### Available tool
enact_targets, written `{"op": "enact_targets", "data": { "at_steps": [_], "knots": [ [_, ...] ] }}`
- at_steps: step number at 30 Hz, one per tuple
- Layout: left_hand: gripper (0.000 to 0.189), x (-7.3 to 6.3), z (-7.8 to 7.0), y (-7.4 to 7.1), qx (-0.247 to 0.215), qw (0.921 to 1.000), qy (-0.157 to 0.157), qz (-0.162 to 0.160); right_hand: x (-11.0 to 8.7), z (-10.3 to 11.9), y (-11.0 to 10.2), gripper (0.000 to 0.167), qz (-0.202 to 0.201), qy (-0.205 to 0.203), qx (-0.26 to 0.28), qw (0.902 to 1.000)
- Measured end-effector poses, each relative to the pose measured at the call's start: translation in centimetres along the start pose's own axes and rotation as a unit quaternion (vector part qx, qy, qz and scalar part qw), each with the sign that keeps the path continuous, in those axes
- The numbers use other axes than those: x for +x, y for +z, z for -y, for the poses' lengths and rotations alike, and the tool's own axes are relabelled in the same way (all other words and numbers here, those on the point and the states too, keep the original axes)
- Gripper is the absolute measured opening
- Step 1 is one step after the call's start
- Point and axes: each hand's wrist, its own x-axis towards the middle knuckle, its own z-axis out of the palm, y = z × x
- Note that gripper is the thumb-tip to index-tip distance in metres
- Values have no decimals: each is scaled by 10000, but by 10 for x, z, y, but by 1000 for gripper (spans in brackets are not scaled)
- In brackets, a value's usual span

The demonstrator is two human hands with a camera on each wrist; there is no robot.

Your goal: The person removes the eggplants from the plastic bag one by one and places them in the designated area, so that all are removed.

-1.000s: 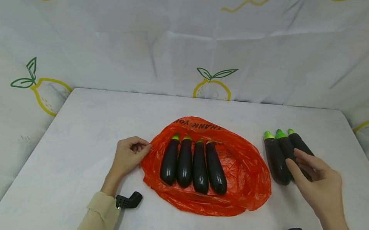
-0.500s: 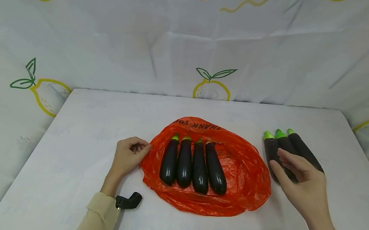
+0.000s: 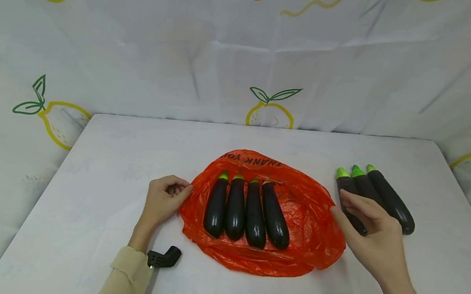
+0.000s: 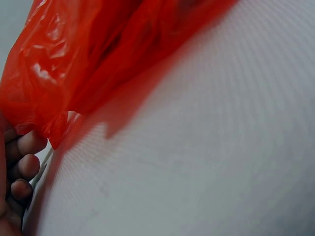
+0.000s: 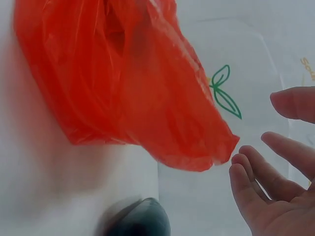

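Observation:
A red plastic bag (image 3: pixel 308 221) lies spread on the table with its mouth open upward. Several dark eggplants (image 3: pixel 236 211) rest side by side in it, green caps at the far end. At its left rim my left hand (image 3: pixel 166 198) pinches the plastic; the left wrist view shows the bag's edge (image 4: pixel 37 108) at the curled fingers (image 4: pixel 27 167). My right hand (image 3: pixel 373 237) hovers by the bag's right rim, thumb and fingers apart with nothing between them. In the right wrist view the fingertips of that hand (image 5: pixel 278 187) are close to the bag's corner.
Three more eggplants (image 3: pixel 394 200) lie at the right of the table (image 3: pixel 117 161), partly behind my right hand. A white cloth (image 3: pixel 149 56) with lemon prints hangs beyond the table's far edge.
My right hand has moved left from over the loose eggplants to the bag's right rim, uncovering more of the rightmost one. My left hand and the bag have stayed in place.

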Motion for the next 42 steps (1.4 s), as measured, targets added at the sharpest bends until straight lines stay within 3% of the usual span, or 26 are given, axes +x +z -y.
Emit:
{"op": "enact_targets", "data": {
  "at_steps": [12,25,42],
  "knots": [
    [5,0,1,0,12,10000,15,-21,-2,12,16,44,372,117,116,9992],
    [5,0,-1,0,56,10000,21,23,-5,21,40,42,732,-52,79,9973],
    [5,0,0,0,107,9999,-20,15,-11,23,68,48,1483,510,-141,9875]
  ]
}}
